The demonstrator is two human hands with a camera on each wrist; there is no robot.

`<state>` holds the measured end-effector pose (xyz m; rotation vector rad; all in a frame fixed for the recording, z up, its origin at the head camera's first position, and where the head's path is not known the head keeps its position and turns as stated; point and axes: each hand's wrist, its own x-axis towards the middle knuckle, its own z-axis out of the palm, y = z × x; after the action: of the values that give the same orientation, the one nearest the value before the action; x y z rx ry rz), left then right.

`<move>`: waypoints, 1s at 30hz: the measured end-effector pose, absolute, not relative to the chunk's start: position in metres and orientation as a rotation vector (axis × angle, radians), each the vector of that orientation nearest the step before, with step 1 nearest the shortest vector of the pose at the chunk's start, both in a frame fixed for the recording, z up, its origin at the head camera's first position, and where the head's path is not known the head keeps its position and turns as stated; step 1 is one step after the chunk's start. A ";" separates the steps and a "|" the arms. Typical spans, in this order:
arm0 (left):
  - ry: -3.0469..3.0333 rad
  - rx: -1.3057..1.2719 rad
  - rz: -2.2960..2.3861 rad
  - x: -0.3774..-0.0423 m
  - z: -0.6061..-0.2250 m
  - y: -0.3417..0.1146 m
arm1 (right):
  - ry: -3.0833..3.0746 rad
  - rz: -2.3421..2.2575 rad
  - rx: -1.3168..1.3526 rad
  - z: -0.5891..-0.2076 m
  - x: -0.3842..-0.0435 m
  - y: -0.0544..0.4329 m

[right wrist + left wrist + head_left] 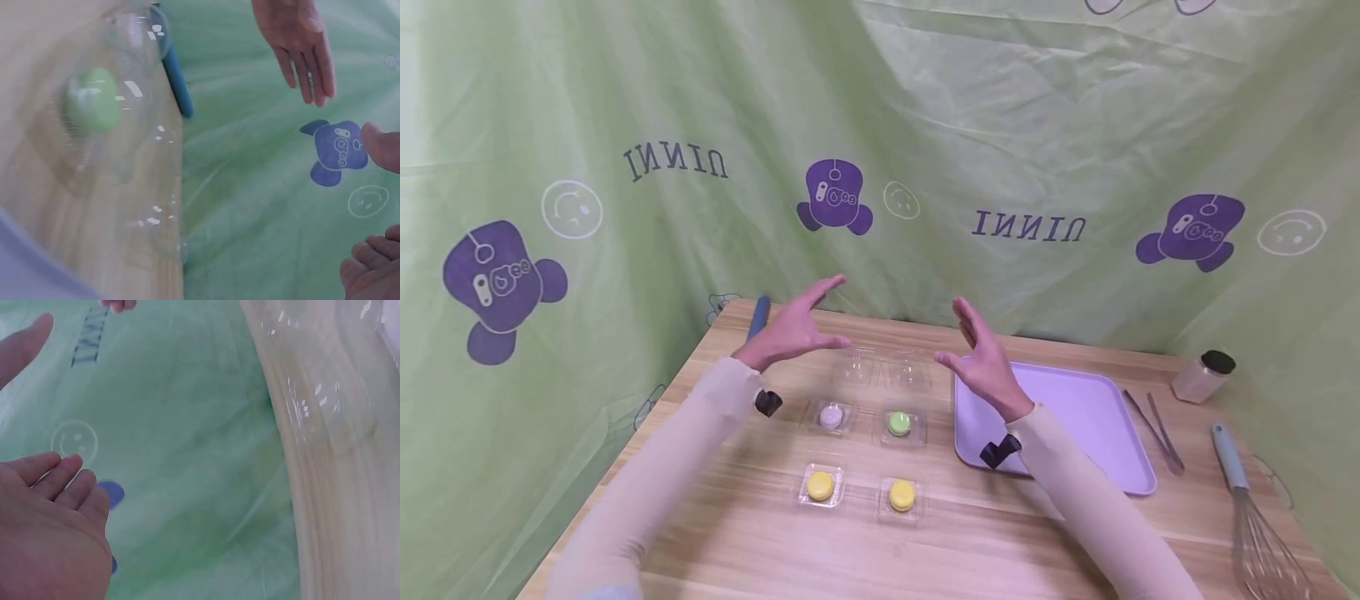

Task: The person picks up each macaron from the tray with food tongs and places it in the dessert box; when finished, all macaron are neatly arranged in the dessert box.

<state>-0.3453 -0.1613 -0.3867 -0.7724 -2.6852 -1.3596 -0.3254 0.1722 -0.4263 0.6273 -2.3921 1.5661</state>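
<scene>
Both hands are raised above the back of the table, palms facing each other and holding nothing. The left hand (792,331) has its fingers straight and thumb spread; its open palm also shows in the left wrist view. Across from it, the right hand (987,364) is spread the same way, over the tray's left edge. Beneath and between them lie clear plastic boxes: one with a lilac macaron (831,416), one with a green macaron (898,423), and two nearer ones with a yellow macaron (821,485) and another yellow macaron (902,496). Clear domed lids (906,370) stand up behind.
A purple tray (1075,408) lies at the right. Beyond it are metal tongs (1157,429), a jar with a black lid (1202,377) and a whisk (1243,492) with a blue handle. A blue rod (759,317) sits at the back left. Green cloth hangs behind the table.
</scene>
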 end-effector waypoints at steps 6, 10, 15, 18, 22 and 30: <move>-2.703 -0.772 -1.410 -0.362 -0.394 -0.175 | -2.376 1.681 0.631 -0.418 -0.344 0.152; -2.772 -0.784 -1.420 -0.375 -0.411 -0.180 | -2.418 1.699 0.685 -0.419 -0.354 0.133; -2.868 -0.832 -1.388 -0.388 -0.432 -0.180 | -2.539 1.656 0.747 -0.431 -0.366 0.106; -2.920 -0.866 -1.350 -0.393 -0.441 -0.177 | -2.660 1.555 0.803 -0.440 -0.373 0.093; -2.969 -0.896 -1.328 -0.396 -0.450 -0.173 | -2.819 1.373 0.846 -0.449 -0.377 0.081; -3.049 -0.927 -1.326 -0.401 -0.468 -0.167 | -2.938 1.328 0.818 -0.460 -0.376 0.072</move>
<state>-0.4007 -0.1666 -0.4685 -0.9273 -3.0494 -1.3261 -0.3762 0.0717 -0.4602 0.8184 -2.9383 1.3283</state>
